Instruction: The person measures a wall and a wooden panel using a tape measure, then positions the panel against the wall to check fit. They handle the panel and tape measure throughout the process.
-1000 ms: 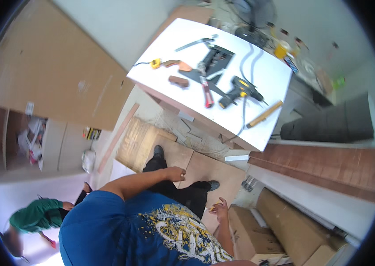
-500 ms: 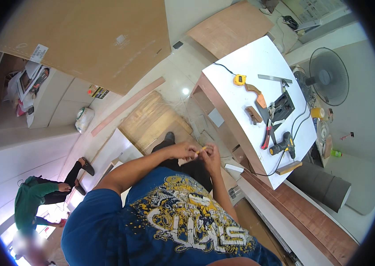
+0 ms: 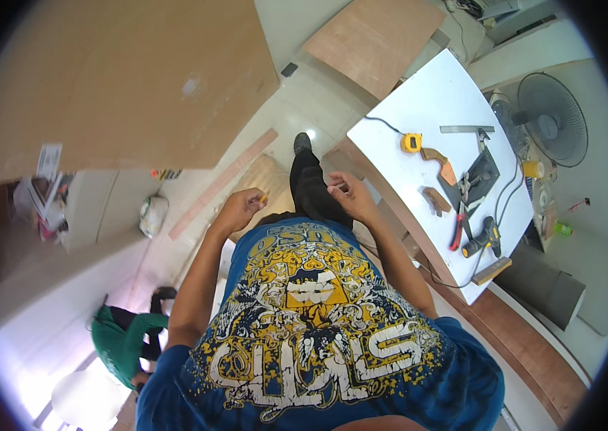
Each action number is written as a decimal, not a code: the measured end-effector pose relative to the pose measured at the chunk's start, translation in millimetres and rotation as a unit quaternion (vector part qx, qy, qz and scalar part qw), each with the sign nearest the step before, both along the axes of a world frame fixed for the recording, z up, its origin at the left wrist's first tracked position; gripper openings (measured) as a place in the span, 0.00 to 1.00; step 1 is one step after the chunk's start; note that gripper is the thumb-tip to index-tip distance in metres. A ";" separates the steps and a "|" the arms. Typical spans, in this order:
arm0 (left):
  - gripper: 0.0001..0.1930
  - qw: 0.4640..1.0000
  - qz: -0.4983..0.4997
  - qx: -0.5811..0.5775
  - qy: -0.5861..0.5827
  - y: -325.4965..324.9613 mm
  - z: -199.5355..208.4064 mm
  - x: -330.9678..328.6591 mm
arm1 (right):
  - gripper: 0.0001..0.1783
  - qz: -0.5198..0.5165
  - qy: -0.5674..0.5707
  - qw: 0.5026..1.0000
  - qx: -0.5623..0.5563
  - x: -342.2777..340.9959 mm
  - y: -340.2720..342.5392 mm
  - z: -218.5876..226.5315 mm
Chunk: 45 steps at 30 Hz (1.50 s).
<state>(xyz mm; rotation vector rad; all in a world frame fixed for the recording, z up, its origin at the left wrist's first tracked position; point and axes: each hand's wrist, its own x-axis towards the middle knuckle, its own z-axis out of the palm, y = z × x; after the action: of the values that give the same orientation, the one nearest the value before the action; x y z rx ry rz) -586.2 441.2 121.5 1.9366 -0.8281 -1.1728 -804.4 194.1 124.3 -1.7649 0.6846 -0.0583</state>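
Observation:
My left hand (image 3: 239,211) is closed on a small yellow stick (image 3: 264,200), pencil-like in shape, with its end poking out past the fingertips. Most of the stick is hidden in the grip. Apart from it, my right hand (image 3: 353,195) hovers over my dark trouser leg, its fingers loosely bent and spread, and I see nothing in it. To its right stands a white-topped table (image 3: 390,144). On this lie a yellow tape measure (image 3: 411,143), a wooden-handled saw (image 3: 447,172), a small wooden block plane (image 3: 435,201), red-handled pliers (image 3: 456,231) and a cordless drill (image 3: 484,238).
A large brown cardboard sheet (image 3: 124,93) fills the upper left. A long wooden strip (image 3: 225,183) and a plywood sheet (image 3: 376,43) lie beyond my feet. A standing fan (image 3: 552,118) is behind the table. A person in green (image 3: 121,341) bends down at lower left.
My hands have moved apart; the yellow stick stays in the left one. One foot has stepped forward, my view has turned, and the person in green is lower and further right in view.

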 end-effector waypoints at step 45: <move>0.20 0.934 0.121 0.253 0.221 -715.3 -707.1 543.5 | 0.31 -0.181 0.068 0.924 -0.328 499.3 -735.9 -587.2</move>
<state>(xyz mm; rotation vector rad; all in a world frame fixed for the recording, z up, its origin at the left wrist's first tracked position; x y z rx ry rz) -42.7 -274.0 -585.6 1.9661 -0.0413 -1.6929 -305.2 -541.8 -462.9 -2.2660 1.1877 -0.4689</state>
